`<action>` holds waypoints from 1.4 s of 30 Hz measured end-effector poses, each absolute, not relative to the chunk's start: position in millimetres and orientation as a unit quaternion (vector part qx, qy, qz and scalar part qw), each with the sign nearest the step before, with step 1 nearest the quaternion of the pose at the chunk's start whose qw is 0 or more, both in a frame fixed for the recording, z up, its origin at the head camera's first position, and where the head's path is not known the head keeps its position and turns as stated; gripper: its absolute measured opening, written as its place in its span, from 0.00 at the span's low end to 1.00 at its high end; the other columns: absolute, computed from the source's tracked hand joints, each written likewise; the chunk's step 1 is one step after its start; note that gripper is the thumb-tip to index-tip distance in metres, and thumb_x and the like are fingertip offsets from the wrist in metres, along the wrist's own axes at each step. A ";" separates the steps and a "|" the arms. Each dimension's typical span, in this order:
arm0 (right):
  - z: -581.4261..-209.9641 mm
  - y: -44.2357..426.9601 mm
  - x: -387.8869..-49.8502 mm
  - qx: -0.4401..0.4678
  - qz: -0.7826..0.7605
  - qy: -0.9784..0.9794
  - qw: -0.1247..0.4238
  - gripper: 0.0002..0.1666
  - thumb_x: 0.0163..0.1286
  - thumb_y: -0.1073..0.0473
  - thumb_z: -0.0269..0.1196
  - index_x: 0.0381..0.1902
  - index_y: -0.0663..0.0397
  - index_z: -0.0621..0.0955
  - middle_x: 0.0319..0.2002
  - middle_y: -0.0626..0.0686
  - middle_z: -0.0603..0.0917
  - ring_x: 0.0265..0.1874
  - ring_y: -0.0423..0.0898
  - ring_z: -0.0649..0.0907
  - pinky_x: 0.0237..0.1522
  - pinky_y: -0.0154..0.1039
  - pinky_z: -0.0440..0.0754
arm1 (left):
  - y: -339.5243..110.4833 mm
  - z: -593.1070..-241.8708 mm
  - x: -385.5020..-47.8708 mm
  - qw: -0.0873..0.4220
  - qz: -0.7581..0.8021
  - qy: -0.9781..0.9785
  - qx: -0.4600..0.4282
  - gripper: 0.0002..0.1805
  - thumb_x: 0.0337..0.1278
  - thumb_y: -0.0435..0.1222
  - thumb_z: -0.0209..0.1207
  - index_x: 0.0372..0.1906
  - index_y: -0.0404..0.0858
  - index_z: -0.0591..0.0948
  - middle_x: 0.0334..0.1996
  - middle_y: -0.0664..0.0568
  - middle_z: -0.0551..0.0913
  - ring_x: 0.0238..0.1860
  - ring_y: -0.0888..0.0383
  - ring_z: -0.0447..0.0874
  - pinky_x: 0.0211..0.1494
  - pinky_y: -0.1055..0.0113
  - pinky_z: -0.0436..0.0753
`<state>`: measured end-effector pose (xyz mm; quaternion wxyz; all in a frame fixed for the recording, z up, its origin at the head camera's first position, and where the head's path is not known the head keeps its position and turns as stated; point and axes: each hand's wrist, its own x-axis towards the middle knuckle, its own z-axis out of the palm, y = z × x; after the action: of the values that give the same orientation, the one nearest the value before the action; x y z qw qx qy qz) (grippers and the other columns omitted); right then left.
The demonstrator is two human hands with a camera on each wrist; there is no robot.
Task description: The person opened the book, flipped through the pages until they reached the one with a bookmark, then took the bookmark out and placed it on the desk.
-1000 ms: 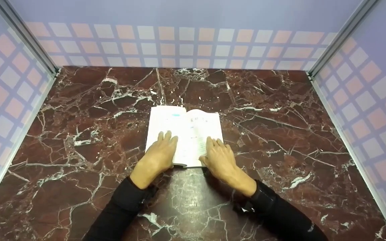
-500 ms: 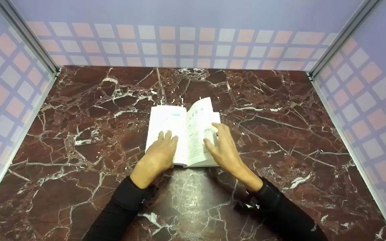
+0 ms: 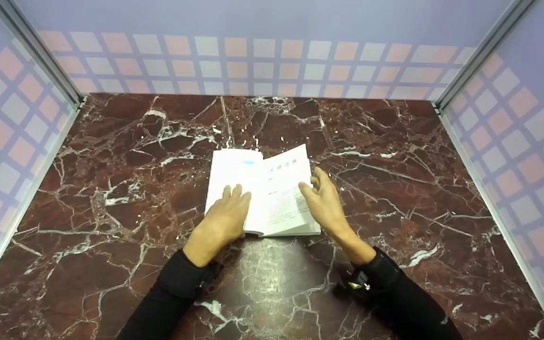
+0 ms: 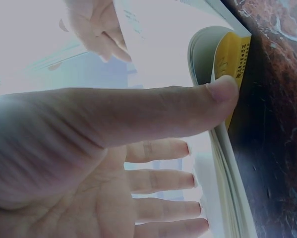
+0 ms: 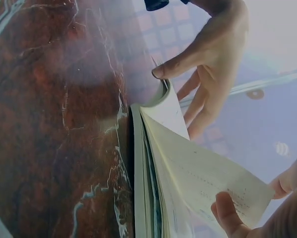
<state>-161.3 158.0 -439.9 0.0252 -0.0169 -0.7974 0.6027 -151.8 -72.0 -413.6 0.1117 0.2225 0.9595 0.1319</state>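
Note:
An open book (image 3: 232, 172) lies on the dark red marbled table. The left hand (image 3: 219, 224) rests on its left page with fingers straight; in the left wrist view the thumb of this left hand (image 4: 113, 119) lies over the book's lower edge, beside a yellow cover part (image 4: 227, 54). To the right, the right hand (image 3: 326, 208) holds the outer edge of a raised page (image 3: 287, 189). In the right wrist view the page (image 5: 207, 168) slants up from the spine, the right hand's thumb (image 5: 227, 210) on its near side and a finger behind its edge.
Pale walls with pink and white squares (image 3: 262, 64) stand behind the table (image 3: 111, 264) and at both sides. Grey metal posts (image 3: 40, 56) mark the rear corners. Black sleeves (image 3: 395, 293) cover both forearms.
The right hand has come off the book's right page and moved rightward and up, lifting a page and drawing it to the right. The left hand has stayed in place.

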 end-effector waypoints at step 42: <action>-458.6 144.4 -156.3 0.093 0.617 -0.774 -0.105 0.29 0.81 0.60 0.55 0.75 0.61 0.69 0.52 0.65 0.86 0.37 0.57 0.88 0.29 0.44 0.89 | -73.7 -405.3 -151.2 0.160 0.145 0.955 0.205 0.50 0.49 0.30 0.75 0.77 0.28 0.62 0.79 0.30 0.53 0.79 0.31 0.48 0.78 0.35 0.56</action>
<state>-156.3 144.4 -458.6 -0.1046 0.0934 -0.7743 0.6171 -151.2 -73.7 -405.3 0.1604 0.2047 0.9547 0.1447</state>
